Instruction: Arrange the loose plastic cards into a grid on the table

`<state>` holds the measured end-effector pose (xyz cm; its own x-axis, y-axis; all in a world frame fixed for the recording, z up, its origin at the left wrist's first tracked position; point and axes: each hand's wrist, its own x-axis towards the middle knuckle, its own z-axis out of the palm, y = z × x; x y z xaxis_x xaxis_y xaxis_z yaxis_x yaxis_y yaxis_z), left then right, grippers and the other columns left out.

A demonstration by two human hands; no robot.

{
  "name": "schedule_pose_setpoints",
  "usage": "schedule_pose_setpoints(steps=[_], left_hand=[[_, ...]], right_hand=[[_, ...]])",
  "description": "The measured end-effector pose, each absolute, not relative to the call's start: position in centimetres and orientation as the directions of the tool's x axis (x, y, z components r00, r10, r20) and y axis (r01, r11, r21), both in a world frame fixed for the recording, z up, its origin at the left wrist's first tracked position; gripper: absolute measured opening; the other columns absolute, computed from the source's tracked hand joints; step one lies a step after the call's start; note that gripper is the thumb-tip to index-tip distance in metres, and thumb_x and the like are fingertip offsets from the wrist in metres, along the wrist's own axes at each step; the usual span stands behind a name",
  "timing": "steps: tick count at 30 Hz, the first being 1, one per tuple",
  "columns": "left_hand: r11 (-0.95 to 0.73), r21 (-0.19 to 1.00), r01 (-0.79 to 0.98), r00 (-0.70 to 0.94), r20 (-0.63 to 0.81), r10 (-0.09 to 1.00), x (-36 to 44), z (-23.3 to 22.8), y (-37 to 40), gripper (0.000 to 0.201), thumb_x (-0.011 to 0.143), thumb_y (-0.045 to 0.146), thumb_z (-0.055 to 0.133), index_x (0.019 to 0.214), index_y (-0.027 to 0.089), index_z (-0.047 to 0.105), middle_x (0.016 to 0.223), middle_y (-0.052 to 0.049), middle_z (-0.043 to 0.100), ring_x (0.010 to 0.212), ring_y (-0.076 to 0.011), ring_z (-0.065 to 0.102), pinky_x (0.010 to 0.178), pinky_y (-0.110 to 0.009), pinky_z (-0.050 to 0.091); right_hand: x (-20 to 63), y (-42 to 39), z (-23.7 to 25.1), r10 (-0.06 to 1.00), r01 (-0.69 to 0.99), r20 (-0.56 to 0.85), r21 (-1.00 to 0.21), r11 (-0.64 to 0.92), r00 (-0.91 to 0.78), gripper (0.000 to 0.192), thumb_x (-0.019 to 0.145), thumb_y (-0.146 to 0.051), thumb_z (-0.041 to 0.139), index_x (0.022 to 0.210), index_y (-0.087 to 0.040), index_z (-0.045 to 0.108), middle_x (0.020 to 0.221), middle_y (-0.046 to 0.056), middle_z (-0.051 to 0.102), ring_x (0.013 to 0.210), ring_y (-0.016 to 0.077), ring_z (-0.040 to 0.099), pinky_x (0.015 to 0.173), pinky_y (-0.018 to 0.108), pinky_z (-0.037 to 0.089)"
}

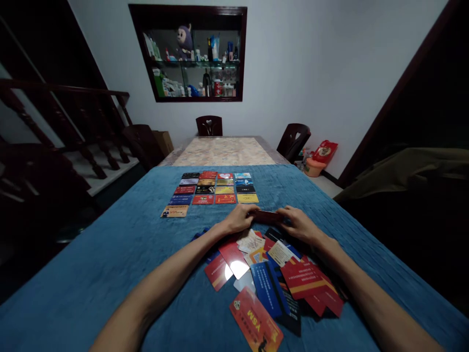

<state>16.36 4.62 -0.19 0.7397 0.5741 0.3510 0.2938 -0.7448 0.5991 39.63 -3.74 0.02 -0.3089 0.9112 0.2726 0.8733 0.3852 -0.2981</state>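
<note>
A dark red card (267,217) is held between my two hands, tilted just above the far side of a loose heap. My left hand (240,218) pinches its left end, and my right hand (296,224) grips the right end. Below them, between my forearms, lies the heap of mixed cards (267,283), overlapping in red, blue, black and white. Nearest to me is an orange-red card (256,320) marked YSM. Farther off, several cards (214,190) lie flat in neat rows and columns, with a tan card (174,211) at the front left.
A blue cloth (146,254) covers the near part of the table; its patterned top (223,150) shows beyond. Chairs (293,142) stand around the far end. A wall shelf (198,61) holds bottles and a plush toy. A red bag (325,151) sits at right.
</note>
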Motion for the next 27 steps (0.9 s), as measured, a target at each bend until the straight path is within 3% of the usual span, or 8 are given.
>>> schedule_pose_setpoints(steps=[12, 27], left_hand=[[-0.742, 0.581, 0.335, 0.679, 0.398, 0.618, 16.4, -0.1, 4.8, 0.026, 0.076, 0.005, 0.05, 0.09, 0.013, 0.071, 0.082, -0.003, 0.071, 0.076, -0.0158, 0.062, 0.075, -0.025, 0.049], [-0.695, 0.621, 0.363, 0.601, 0.415, 0.683, 16.0, 0.8, 5.4, 0.02, 0.078, 0.008, 0.051, 0.088, 0.014, 0.068, 0.083, -0.003, 0.07, 0.078, -0.0166, 0.063, 0.075, -0.027, 0.049]], right_hand=[[38.4, -3.7, -0.9, 0.858, 0.903, 0.398, -0.136, 0.407, -0.326, 0.034, 0.091, -0.024, 0.053, 0.123, -0.018, 0.058, 0.107, 0.012, 0.07, 0.098, 0.0257, 0.061, 0.081, 0.036, 0.042], [36.9, -4.1, -0.1, 0.775, 0.94, 0.547, 0.073, 0.334, -0.318, 0.038, 0.087, -0.023, 0.06, 0.124, -0.018, 0.054, 0.111, 0.014, 0.065, 0.1, 0.0298, 0.057, 0.082, 0.038, 0.039]])
